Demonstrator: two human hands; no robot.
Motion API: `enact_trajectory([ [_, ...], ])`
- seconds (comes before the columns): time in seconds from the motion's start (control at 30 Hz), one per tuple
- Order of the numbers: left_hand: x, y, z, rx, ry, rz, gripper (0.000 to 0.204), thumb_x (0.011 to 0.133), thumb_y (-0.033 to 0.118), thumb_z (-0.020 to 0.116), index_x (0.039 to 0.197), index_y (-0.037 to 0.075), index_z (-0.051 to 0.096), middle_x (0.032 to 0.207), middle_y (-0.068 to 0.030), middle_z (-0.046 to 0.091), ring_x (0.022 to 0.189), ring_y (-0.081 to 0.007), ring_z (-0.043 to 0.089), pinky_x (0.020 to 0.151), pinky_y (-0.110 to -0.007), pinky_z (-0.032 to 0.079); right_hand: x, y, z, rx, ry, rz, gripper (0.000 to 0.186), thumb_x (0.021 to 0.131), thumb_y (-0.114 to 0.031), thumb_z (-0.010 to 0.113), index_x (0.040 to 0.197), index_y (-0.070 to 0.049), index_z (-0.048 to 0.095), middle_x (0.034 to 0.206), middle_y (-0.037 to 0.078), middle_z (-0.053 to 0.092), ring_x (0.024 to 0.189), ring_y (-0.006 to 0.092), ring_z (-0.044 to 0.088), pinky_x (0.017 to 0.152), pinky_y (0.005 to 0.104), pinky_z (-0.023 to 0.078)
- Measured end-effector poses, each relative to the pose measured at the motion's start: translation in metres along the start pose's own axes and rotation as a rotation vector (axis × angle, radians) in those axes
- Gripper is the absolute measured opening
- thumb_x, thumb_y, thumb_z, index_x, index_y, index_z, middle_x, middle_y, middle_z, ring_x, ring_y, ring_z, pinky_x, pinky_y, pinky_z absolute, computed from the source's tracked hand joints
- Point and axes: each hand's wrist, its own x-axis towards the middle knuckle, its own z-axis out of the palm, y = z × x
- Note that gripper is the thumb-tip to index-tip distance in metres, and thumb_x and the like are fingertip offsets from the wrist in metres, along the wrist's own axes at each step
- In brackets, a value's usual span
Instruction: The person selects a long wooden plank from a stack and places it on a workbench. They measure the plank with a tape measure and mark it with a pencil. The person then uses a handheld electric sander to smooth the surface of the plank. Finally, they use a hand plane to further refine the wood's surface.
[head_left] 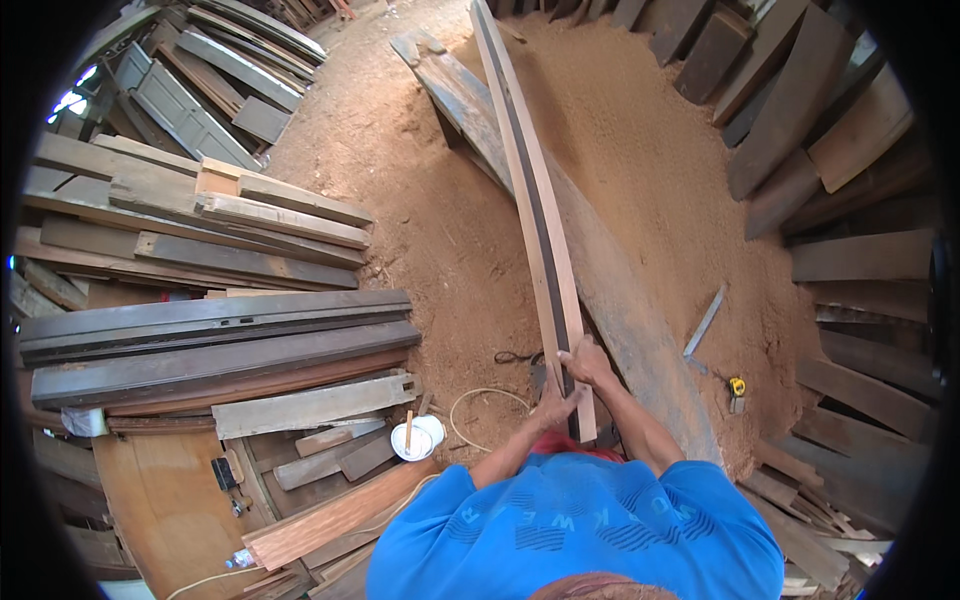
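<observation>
A long wooden beam (545, 235), with two pale strips and a dark band between them, runs from close to my body toward the far end. My left hand (553, 404) grips the left side near its close end, thumb lying over the top. Slightly farther up, my right hand (590, 362) is closed on the right edge, fingers bent over the upper face. Under the beam, at a slant to it, lies a wide worn grey plank (612, 290). Undersides of both grips are hidden.
Right of the plank, a metal square (706, 322) and a yellow tape measure (737, 387) lie on sawdust. A white bucket (418, 438) stands at the left by a looped cable (453, 408). Stacked boards (220, 345) line the left side; more planks (860, 258) line the right.
</observation>
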Motion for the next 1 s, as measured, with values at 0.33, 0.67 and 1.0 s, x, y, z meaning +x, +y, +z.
enact_trajectory([
  [0.33, -0.025, 0.008, -0.073, -0.015, -0.003, -0.149, 0.133, 0.063, 0.041, 0.086, 0.153, 0.001, -0.005, 0.157, -0.0247, 0.016, 0.144, -0.0344, 0.025, 0.116, -0.039, 0.026, -0.009, -0.057, 0.027, -0.05, -0.115, -0.166, 0.067, 0.085, -0.05, 0.063, 0.104, 0.014, 0.061, 0.108, 0.034, 0.063, 0.108, 0.0435, 0.062, 0.09, 0.0483, 0.051],
  [0.67, -0.041, -0.023, -0.19, -0.311, -0.178, -0.122, 0.125, 0.059, 0.03, 0.088, 0.156, 0.011, 0.01, 0.142, -0.0117, 0.043, 0.13, -0.0252, 0.042, 0.108, -0.038, 0.035, 0.064, -0.084, 0.033, 0.139, -0.162, -0.417, 0.052, 0.084, -0.037, 0.066, 0.114, 0.005, 0.063, 0.111, 0.027, 0.065, 0.108, 0.0393, 0.063, 0.092, 0.0429, 0.049],
  [1.0, -0.038, -0.052, -0.255, -0.261, -0.277, -0.267, 0.128, 0.056, 0.028, 0.09, 0.156, 0.014, 0.012, 0.141, -0.0136, 0.044, 0.128, -0.0248, 0.044, 0.107, -0.036, 0.037, 0.089, 0.087, -0.048, -0.581, -0.074, 0.158, 0.061, 0.079, -0.033, 0.065, 0.127, 0.003, 0.054, 0.132, 0.029, 0.052, 0.121, 0.0445, 0.052, 0.101, 0.0489, 0.044],
])
